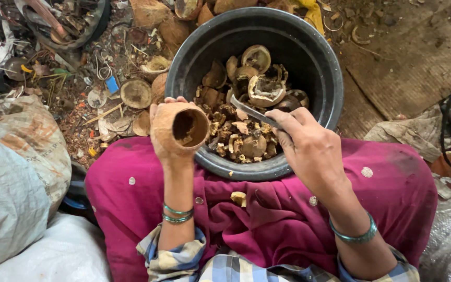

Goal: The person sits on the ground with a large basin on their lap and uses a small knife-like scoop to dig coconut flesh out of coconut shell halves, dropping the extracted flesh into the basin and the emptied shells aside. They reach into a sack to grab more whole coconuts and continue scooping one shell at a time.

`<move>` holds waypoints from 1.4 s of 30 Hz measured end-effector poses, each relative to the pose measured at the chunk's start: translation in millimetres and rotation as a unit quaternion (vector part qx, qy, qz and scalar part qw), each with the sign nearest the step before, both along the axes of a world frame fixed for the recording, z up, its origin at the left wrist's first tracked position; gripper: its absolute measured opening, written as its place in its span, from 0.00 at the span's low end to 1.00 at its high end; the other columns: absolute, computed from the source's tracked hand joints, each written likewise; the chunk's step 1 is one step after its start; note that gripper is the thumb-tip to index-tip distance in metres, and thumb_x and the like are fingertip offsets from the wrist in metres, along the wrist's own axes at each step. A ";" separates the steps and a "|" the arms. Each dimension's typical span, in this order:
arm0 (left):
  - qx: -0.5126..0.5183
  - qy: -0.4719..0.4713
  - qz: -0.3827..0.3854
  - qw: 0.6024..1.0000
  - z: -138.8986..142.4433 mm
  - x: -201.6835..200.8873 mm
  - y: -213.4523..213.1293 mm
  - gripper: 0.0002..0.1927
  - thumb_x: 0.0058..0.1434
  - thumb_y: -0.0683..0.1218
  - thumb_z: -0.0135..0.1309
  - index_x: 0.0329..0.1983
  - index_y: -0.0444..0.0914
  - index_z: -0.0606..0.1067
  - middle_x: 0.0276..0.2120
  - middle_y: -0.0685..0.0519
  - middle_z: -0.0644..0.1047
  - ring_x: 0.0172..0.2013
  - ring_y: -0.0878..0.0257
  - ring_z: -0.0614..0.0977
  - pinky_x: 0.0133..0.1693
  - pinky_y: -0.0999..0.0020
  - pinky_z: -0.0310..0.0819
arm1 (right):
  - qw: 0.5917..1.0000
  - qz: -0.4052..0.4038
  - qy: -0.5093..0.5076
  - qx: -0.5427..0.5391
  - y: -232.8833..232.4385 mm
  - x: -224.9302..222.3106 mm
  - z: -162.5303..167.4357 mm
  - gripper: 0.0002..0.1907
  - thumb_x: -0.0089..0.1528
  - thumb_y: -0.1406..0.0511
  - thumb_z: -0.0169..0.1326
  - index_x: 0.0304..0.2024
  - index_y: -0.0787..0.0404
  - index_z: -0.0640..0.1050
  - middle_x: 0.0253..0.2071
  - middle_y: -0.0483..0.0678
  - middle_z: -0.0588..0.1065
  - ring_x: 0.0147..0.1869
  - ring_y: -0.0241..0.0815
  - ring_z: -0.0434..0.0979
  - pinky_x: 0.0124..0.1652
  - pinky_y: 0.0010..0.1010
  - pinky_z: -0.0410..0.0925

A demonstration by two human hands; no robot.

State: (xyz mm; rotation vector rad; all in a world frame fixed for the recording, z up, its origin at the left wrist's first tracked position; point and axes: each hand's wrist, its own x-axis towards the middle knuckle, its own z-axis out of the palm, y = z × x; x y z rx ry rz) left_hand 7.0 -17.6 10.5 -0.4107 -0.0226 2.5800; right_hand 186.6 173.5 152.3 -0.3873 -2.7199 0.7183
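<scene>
The left hand [165,137] held 1 coconut half-shell [180,129] over the near-left rim of the black tub [330,78], fingers wrapped closed round its back, opening turned right. The right hand [309,149] gripped a slim metal blade [250,111], fingers curled shut on the handle, forefinger laid along it; the tip pointed left toward the shell but stood apart from it. The tub rested against the magenta lap cloth [267,224] and held shell halves and broken kernel pieces [241,133]. 1 fragment [238,198] lay on the cloth. Inside the shell some flesh appeared to remain, though shadow obscured it. Judged: the shell was light, rigid, rough-skinned, and best cupped from behind, clear of the rim.
</scene>
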 end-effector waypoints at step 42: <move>-0.034 0.042 -0.101 0.993 -31.4 7.1 17.2 0.27 0.79 0.55 0.38 0.33 0.37 0.79 0.37 0.44 0.81 0.47 0.44 0.82 0.52 0.47 0.76 | 0.997 0.068 -0.008 0.024 -11.8 -0.1 -13.6 0.12 0.58 0.74 0.55 0.43 0.59 0.79 0.34 0.47 0.80 0.37 0.47 0.82 0.33 0.38 0.71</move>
